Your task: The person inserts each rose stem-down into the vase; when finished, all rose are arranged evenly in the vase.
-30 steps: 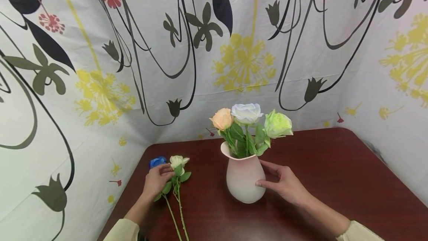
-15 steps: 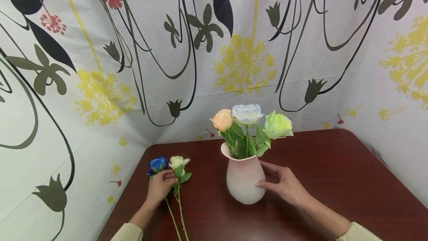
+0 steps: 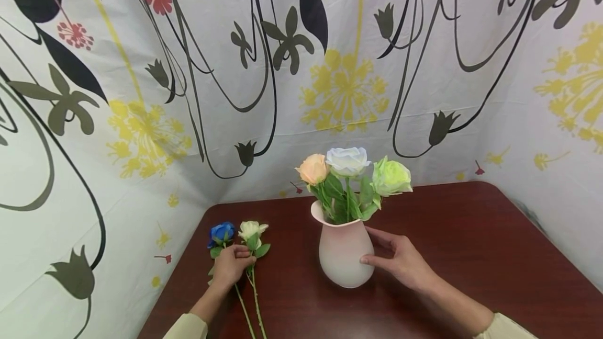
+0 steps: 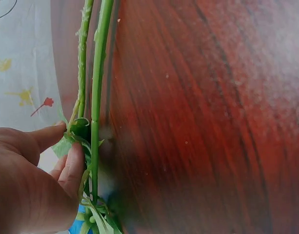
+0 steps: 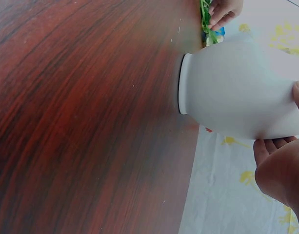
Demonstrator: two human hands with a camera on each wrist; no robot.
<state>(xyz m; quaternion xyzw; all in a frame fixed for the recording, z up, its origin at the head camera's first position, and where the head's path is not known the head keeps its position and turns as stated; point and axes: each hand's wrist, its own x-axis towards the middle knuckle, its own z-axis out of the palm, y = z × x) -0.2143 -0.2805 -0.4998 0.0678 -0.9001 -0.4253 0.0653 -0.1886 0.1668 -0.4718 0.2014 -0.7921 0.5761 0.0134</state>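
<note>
In the head view my left hand (image 3: 232, 264) is at the stem of a cream-white rose (image 3: 252, 230), just below its bloom. The left wrist view shows thumb and forefinger on either side of a thin, rough stem (image 4: 83, 53) and a leaf, pinching there. A blue rose (image 3: 221, 233) lies to the left, its stem partly hidden by that hand. My right hand (image 3: 406, 260) holds the pale pink-and-white vase (image 3: 344, 255) from the right, thumb in front, fingers behind. Out of the upright vase rise a peach rose (image 3: 313, 168), a white rose (image 3: 347, 161) and a yellow-green rose (image 3: 392, 176).
The dark red wooden table (image 3: 452, 224) carries everything. A white cloth (image 3: 212, 93) printed with flowers hangs behind it and along both sides. Rose stems (image 3: 256, 307) run toward the table's near edge, between the left forearm and the vase.
My left hand has slid toward me and slightly right, from beside the cream-white bloom down to its stem, uncovering the blue rose. The right hand and vase stay put.
</note>
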